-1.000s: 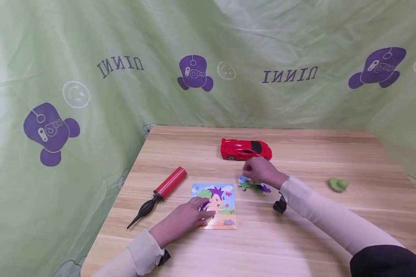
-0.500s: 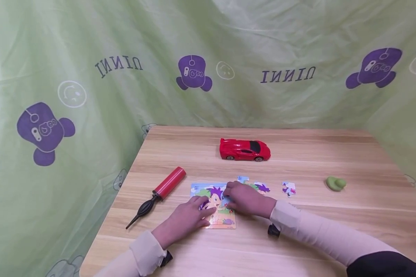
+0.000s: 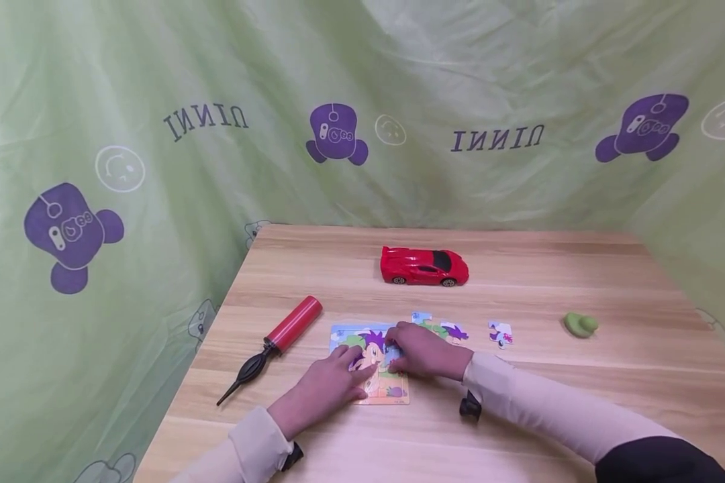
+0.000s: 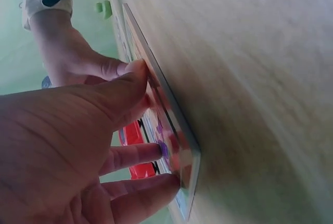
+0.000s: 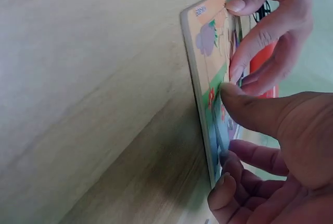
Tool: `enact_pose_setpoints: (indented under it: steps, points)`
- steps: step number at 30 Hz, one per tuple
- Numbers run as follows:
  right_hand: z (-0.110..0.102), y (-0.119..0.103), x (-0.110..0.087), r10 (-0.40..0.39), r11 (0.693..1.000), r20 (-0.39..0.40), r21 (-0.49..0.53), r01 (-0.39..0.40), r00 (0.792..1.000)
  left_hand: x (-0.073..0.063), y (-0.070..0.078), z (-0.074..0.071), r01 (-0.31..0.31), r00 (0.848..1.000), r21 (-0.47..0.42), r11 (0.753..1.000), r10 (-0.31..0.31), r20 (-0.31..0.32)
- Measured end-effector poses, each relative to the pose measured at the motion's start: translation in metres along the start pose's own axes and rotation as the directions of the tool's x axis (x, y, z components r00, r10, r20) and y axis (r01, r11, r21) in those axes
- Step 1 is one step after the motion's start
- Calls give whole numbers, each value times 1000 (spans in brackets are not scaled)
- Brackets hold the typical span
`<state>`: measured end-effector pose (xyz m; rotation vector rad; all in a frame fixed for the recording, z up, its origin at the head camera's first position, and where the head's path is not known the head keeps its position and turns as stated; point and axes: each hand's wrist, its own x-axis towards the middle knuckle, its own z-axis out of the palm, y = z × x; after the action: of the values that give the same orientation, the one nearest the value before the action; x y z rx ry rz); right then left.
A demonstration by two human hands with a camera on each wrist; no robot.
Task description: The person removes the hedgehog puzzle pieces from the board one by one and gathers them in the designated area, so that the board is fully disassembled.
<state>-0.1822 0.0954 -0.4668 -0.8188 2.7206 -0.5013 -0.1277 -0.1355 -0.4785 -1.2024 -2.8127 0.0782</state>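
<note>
A square picture puzzle board [image 3: 400,400] with a purple-haired cartoon character lies flat on the table. My left hand [image 3: 321,390] rests across its left side, thumb and fingers spread and touching the surface. At the board's upper right, my right hand [image 3: 425,352] pinches a puzzle piece [image 5: 222,125]. In the right wrist view that piece sits slightly tilted, one edge raised off the board, with the thumb on one side and fingertips on the other. Part of the piece is hidden by the fingers. Loose puzzle pieces [image 3: 456,331] lie just beyond the right hand.
Another loose puzzle piece [image 3: 501,333] lies farther right. A red toy car [image 3: 424,266] stands behind the board. To the left is a red and black hand pump [image 3: 296,325]. A small green object [image 3: 581,325] sits at the right on the wooden table [image 3: 519,429].
My right hand has moved from the loose pieces left and down to the board, bringing a puzzle piece. My left hand has stayed on the board. The head view has shifted slightly.
</note>
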Motion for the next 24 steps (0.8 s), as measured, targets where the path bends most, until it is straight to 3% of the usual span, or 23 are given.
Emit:
enact_pose_setpoints:
  steps: [8,18,24]
  points:
    - [-4,1,6,38,986,66,162,-48,997,0,6,-3,18,998,20,1000,-20,66]
    - [-10,9,13,37,972,100,228,-59,994,1,7,-4,4,997,33,999,-7,73]
    - [-16,15,15,55,932,151,347,-105,987,5,4,-3,0,999,45,999,-3,53]
